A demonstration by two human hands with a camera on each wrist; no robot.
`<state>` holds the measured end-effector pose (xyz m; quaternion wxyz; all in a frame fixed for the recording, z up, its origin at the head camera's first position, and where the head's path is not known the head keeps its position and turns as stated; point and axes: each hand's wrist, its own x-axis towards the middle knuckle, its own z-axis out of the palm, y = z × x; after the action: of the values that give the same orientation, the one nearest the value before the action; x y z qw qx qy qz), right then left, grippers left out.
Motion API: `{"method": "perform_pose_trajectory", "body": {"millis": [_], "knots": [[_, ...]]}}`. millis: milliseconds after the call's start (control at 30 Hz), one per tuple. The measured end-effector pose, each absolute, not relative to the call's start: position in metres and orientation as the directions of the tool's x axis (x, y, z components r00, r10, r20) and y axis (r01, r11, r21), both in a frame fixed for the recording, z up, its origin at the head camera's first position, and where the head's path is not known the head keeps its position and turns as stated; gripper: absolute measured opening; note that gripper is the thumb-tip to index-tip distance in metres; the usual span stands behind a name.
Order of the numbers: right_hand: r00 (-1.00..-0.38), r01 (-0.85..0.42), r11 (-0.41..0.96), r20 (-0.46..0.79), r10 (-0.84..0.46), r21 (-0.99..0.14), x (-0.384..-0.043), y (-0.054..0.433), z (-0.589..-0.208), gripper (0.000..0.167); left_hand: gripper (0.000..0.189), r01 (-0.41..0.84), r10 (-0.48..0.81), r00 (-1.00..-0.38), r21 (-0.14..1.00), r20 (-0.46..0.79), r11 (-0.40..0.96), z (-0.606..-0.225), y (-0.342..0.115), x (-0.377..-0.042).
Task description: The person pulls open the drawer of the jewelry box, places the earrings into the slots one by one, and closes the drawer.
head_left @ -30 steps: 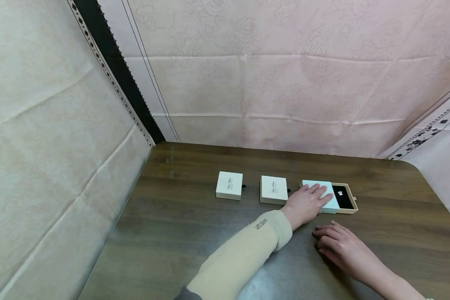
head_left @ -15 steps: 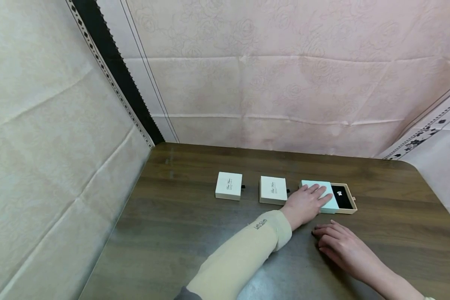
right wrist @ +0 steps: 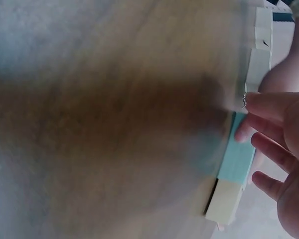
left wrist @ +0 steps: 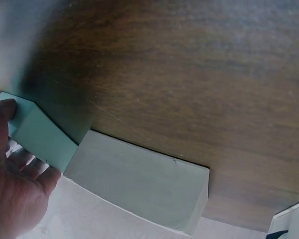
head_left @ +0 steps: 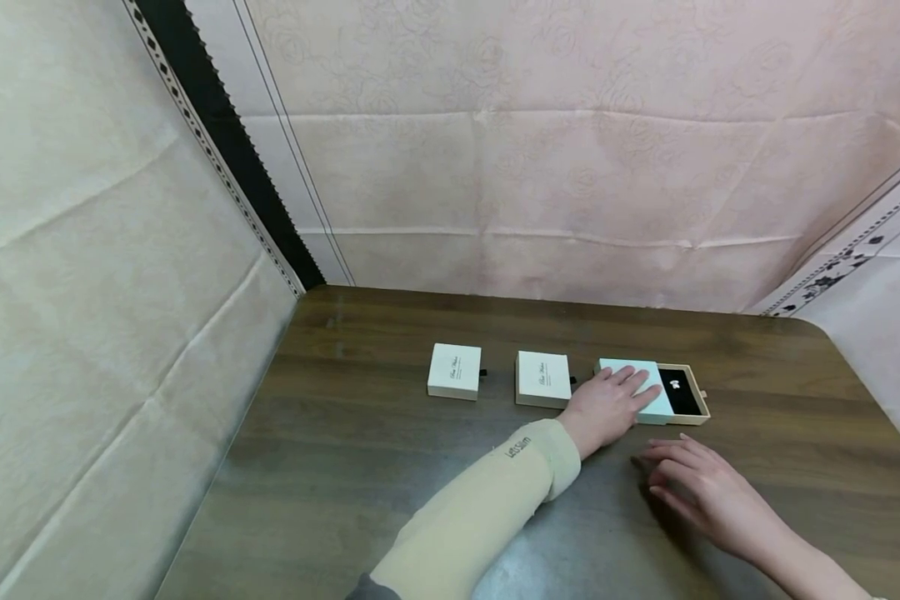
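Observation:
In the head view my left hand [head_left: 606, 406] lies over a teal slide-out jewelry box [head_left: 662, 403] at the right of the row. The left wrist view shows its thumb on the side of the box and its fingers across the top. The box's cream drawer [head_left: 706, 406] is pulled out to the right; a small white ornament [head_left: 674, 384] sits on its black pad. My right hand [head_left: 708, 492] is in front of the box. In the right wrist view it pinches a small silver earring [right wrist: 244, 101] at the thumb tip.
Two closed white boxes with black pull tabs, a middle box [head_left: 543, 379] and a left box [head_left: 454, 372], stand left of the teal one on the brown wooden table [head_left: 330, 467]. Pale patterned cloth [head_left: 540, 183] hangs behind and at both sides.
My right hand has shifted slightly right and its fingers have spread a little. The left hand stays on the teal box. The whole head view has drifted slightly.

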<state>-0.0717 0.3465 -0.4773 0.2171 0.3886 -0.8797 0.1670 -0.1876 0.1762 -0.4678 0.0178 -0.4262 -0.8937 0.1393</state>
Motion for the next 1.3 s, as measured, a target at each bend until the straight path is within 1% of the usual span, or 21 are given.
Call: {"method": "perform_pose_trajectory", "body": {"millis": [267,433,533,567,600,700,733,833,900,1033,1300], "knots": [[-0.635,-0.727,0.667,0.532,-0.561,-0.165,-0.078,0.358,-0.459,0.045,0.064,0.760,0.774,-0.629,-0.270,-0.073,0.591,-0.467,0.174,-0.187],[-0.652,-0.708,0.679,0.551,-0.521,-0.196,-0.088,0.368,-0.450,0.045,0.064,0.762,0.782,-0.621,-0.279,-0.058,0.585,-0.468,0.174,-0.186],[-0.674,-0.688,0.693,0.547,-0.497,-0.218,-0.096,0.375,-0.445,0.046,0.064,0.760,0.785,-0.618,-0.288,-0.044,0.582,-0.469,0.174,-0.186],[-0.682,-0.680,0.699,0.542,-0.491,-0.223,-0.098,0.377,-0.443,0.044,0.064,0.759,0.785,-0.618,-0.292,-0.041,0.582,-0.469,0.174,-0.186],[-0.690,-0.672,0.705,0.537,-0.485,-0.227,-0.101,0.379,-0.442,0.039,0.064,0.758,0.785,-0.619,-0.293,-0.040,0.583,-0.469,0.174,-0.186],[-0.711,-0.650,0.725,0.519,-0.474,-0.228,-0.107,0.384,-0.438,0.013,0.063,0.757,0.784,-0.620,-0.296,-0.044,0.582,-0.470,0.175,-0.187],[-0.716,-0.643,0.731,0.516,-0.471,-0.226,-0.109,0.386,-0.438,0.012,0.063,0.758,0.783,-0.620,-0.295,-0.047,0.582,-0.471,0.176,-0.187],[-0.728,-0.623,0.752,0.509,-0.459,-0.213,-0.114,0.389,-0.436,0.034,0.064,0.760,0.782,-0.621,-0.290,-0.058,0.582,-0.473,0.177,-0.188],[-0.735,-0.611,0.764,0.508,-0.449,-0.209,-0.118,0.391,-0.435,0.040,0.065,0.760,0.781,-0.621,-0.289,-0.062,0.582,-0.473,0.178,-0.189],[-0.756,-0.579,0.790,0.498,-0.425,-0.204,-0.125,0.395,-0.433,0.042,0.065,0.759,0.782,-0.621,-0.295,-0.056,0.581,-0.474,0.178,-0.189],[-0.813,-0.505,0.828,0.457,-0.360,-0.246,-0.137,0.402,-0.436,0.035,0.064,0.759,0.786,-0.617,-0.301,-0.049,0.577,-0.474,0.178,-0.189]]}}
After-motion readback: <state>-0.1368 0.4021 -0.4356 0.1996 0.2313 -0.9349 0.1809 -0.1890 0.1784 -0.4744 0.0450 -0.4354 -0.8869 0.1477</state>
